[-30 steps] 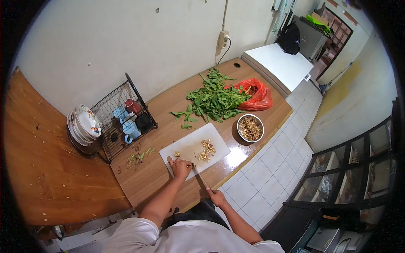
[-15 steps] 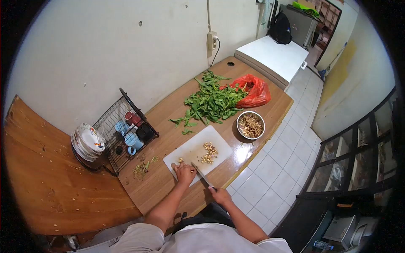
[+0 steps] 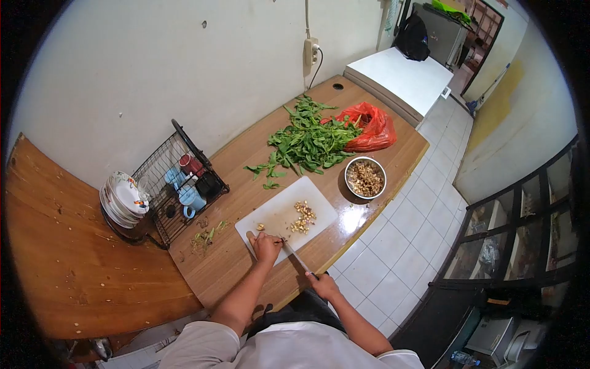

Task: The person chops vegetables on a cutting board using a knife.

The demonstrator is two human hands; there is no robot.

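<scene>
My right hand (image 3: 322,286) grips the dark handle of a knife (image 3: 297,256), its blade slanting over the near part of a white cutting board (image 3: 257,214). My left hand (image 3: 266,247) rests at the board's near left edge with its fingers closed. A small brownish bit shows at its fingertips by the knife tip; its kind is too small to make out. Just beyond the left fingers lies a pale lump (image 3: 260,227). Chopped pale-brown pieces (image 3: 303,218) form a loose pile on the board's right half.
Leafy greens (image 3: 313,144) spill from a red plastic bag (image 3: 376,129) behind the board. A metal bowl of chopped brown pieces (image 3: 365,178) stands at the right. On the left are a wire rack (image 3: 158,163) with cups, stacked plates (image 3: 128,195) and stem scraps (image 3: 208,238).
The left fingers have drawn slightly back from the pale lump, which now shows more fully. The knife tip has shifted a little beside the left fingertips. The view has tilted slightly.
</scene>
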